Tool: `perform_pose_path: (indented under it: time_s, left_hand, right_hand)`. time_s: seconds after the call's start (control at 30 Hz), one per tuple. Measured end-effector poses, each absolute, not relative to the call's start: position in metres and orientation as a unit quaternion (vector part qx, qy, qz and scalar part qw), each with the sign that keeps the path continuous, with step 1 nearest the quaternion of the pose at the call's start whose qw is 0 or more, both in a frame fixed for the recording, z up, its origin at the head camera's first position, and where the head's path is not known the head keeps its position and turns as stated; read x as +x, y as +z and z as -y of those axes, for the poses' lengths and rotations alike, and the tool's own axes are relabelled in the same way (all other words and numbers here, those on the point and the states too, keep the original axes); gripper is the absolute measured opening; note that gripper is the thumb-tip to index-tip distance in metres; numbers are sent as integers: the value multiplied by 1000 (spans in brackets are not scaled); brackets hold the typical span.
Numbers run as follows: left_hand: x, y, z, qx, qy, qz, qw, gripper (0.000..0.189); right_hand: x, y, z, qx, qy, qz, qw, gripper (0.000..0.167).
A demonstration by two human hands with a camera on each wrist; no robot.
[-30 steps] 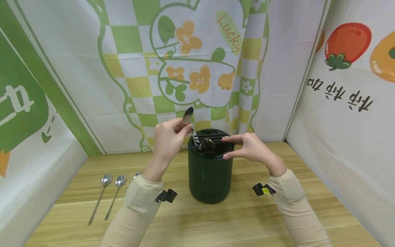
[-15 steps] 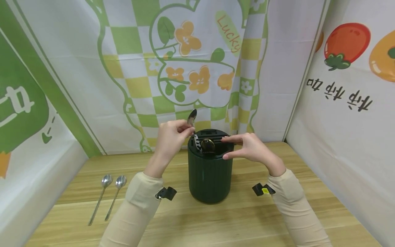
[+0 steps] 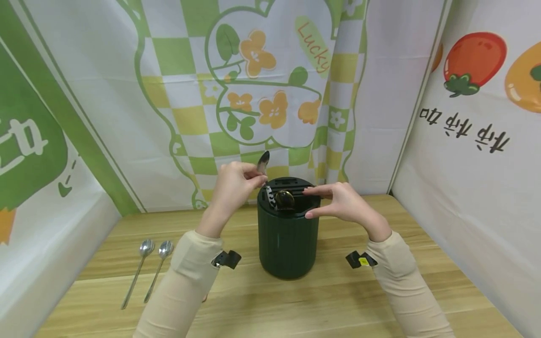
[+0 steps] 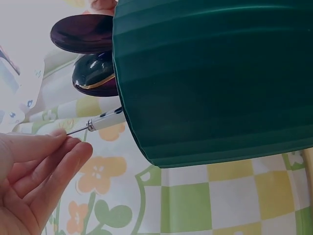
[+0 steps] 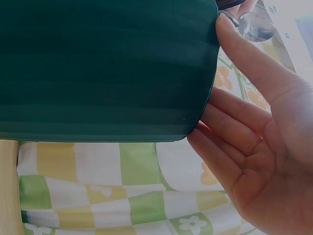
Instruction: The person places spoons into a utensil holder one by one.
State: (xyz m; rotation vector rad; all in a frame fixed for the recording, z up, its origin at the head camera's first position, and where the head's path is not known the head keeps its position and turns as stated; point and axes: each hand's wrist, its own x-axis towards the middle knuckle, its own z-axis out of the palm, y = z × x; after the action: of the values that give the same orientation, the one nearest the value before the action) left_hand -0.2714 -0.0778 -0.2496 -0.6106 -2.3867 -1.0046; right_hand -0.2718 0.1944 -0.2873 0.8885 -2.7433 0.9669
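Note:
My left hand [image 3: 238, 190] pinches a spoon [image 3: 263, 163] between thumb and fingers, bowl up. Its black-and-white handle [image 4: 106, 119] points down into a dark green ribbed utensil holder [image 3: 288, 246], with the lower end hidden. Beside that handle, a dark, gold-rimmed spoon bowl [image 3: 284, 200] sticks out of the opening; two dark bowls show in the left wrist view. My right hand [image 3: 344, 202] touches the holder's upper rim at the right, thumb and fingers apart and mostly straight.
Two metal spoons [image 3: 139, 272] lie side by side on the wooden table [image 3: 270, 310] at the left, bowls away from me. A patterned cloth [image 3: 186, 117] hangs close behind the holder. White printed side walls [image 3: 469, 188] flank the table.
My left hand has moved slightly right, bringing the spoon more upright at the holder's opening. Its sleeve now covers the spoon bowl glimpsed beside it earlier. My right hand has stayed at the rim.

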Motion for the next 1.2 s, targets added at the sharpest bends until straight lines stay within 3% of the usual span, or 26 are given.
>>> perform_pose_path:
  time_s: [0.27,0.9,1.2]
  left_hand:
    - [-274,-244,77,-222,-342,887,215,12]
    - [-286,-238,76,-197,-327,920,84,9]
    - [-288,-242,72,-229,-306,921,83,9]
  right_hand:
    - [-272,-287,-195,287,318,902,52,60]
    - [-273,-288,-196,286,320,902,45,60]
    - [-272,-287,-195,290,321,900,48,62]
